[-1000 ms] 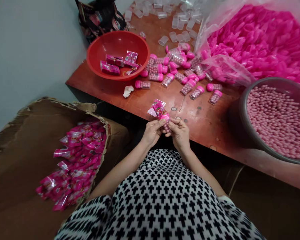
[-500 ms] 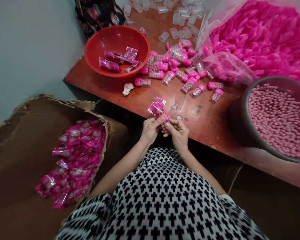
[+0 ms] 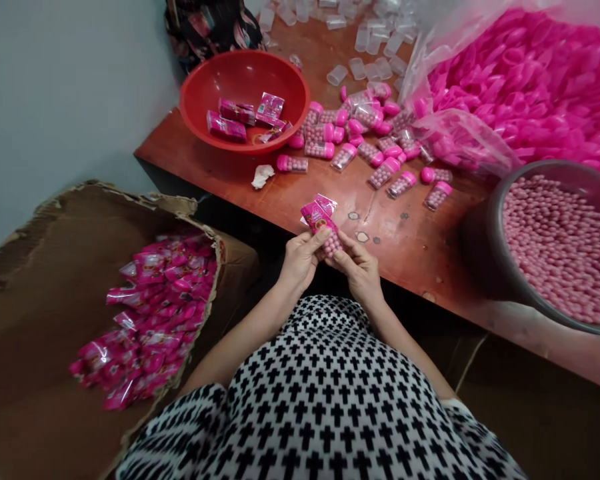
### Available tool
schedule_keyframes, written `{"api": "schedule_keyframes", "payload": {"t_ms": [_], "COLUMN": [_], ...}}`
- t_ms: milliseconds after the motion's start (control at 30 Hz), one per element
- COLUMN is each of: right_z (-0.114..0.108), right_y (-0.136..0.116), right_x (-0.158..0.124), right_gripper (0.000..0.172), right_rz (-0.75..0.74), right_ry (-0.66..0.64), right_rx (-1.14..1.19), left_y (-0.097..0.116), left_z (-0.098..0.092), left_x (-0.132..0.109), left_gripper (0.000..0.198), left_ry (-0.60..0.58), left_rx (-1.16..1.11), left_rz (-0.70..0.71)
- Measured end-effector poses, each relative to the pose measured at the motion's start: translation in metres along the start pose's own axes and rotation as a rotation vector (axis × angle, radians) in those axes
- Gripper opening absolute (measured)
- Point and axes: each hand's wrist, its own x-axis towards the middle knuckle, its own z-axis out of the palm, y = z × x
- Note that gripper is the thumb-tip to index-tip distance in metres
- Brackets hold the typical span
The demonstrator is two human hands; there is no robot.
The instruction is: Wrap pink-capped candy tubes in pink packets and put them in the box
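My left hand (image 3: pixel 300 259) and my right hand (image 3: pixel 361 267) meet at the near edge of the brown table (image 3: pixel 410 227). Together they pinch a small clear candy tube (image 3: pixel 331 243) filled with pink balls, partly sheathed in a pink printed wrapper (image 3: pixel 318 215) that sticks up above my fingers. Both hands are closed on it. Several filled tubes with pink caps (image 3: pixel 365 147) lie on the table beyond.
A red bowl (image 3: pixel 245 70) holds a few pink wrappers. A grey basin (image 3: pixel 485 227) of pink candy balls stands at right, behind it a plastic bag of pink caps (image 3: pixel 520 80). Empty clear tubes (image 3: pixel 365 40) lie far back. A cardboard box (image 3: pixel 45 287) of wrapped packs (image 3: pixel 155 313) sits at left.
The wrapper has slid further down over the tube between my fingers. My hands have stayed at the table edge; the view shifted slightly.
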Motion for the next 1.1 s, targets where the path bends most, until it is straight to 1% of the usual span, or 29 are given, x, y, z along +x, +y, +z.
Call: {"api": "schedule_keyframes", "payload": {"t_ms": [67,167,233,300,433,533,567,600,633,700,767,800,833,867,933,1000,1067,1100], "right_z": [-0.002,-0.002,-0.001,-0.003,-0.01,-0.009,-0.007,-0.003,0.001,0.009,0.014,0.014,0.013,0.012,0.006,0.001,-0.004,-0.007], "right_y": [0.002,0.004,0.002,-0.001,-0.005,-0.006,-0.007,-0.007,-0.008,-0.011,-0.014,-0.015,-0.016,-0.017,-0.016,-0.015,-0.014,-0.014], "right_x": [0.001,0.005,0.008,0.009,0.014,0.021,0.023,0.025,0.027,0.027,0.026,0.026,0.025,0.025,0.026,0.026,0.025,0.024], "right_gripper": [0.04,0.037,0.034,0.034,0.039,0.041,0.041,0.042,0.042,0.039,0.033,0.03,0.027,0.027,0.028,0.028,0.028,0.027], "right_rz": [0.011,-0.041,-0.067,-0.059,-0.032,-0.069,-0.09,-0.111,-0.127,-0.133,-0.128,-0.131,-0.138,-0.146,-0.144,-0.127,-0.109,-0.101], "right_ry": [0.024,0.111,0.125,0.082,-0.066,-0.176,-0.222,-0.275,-0.326,-0.395,-0.376,-0.334,-0.281,-0.23,-0.157,-0.127,-0.118,-0.115], "right_rx": [0.003,-0.024,-0.053,-0.088,-0.167,-0.258,-0.29,-0.313,-0.322,-0.306,-0.283,-0.284,-0.297,-0.315,-0.356,-0.385,-0.405,-0.411], "left_y": [-0.001,-0.004,-0.006,-0.005,-0.002,0.004,0.007,0.011,0.016,0.03,0.042,0.047,0.049,0.05,0.045,0.037,0.028,0.023], "left_z": [0.0,0.0,-0.001,-0.003,-0.01,-0.015,-0.018,-0.021,-0.026,-0.037,-0.05,-0.056,-0.06,-0.062,-0.06,-0.052,-0.043,-0.039], "left_x": [-0.002,-0.009,-0.012,-0.014,-0.018,-0.03,-0.036,-0.042,-0.049,-0.061,-0.066,-0.064,-0.059,-0.051,-0.025,0.006,0.035,0.047], "left_gripper": [0.034,0.036,0.037,0.035,0.033,0.031,0.031,0.03,0.031,0.036,0.053,0.061,0.064,0.063,0.048,0.039,0.036,0.031], "left_ry": [0.023,0.024,0.011,-0.012,-0.086,-0.121,-0.12,-0.102,-0.069,0.053,0.215,0.277,0.311,0.313,0.261,0.162,0.073,0.051], "left_rx": [0.031,0.049,0.042,0.04,0.023,0.001,-0.005,-0.017,-0.033,-0.07,-0.066,-0.032,0.03,0.126,0.42,0.824,1.111,1.211], "left_rz": [-0.021,-0.063,-0.082,-0.105,-0.158,-0.22,-0.217,-0.183,-0.113,0.112,0.35,0.439,0.502,0.546,0.622,0.674,0.736,0.751]}}
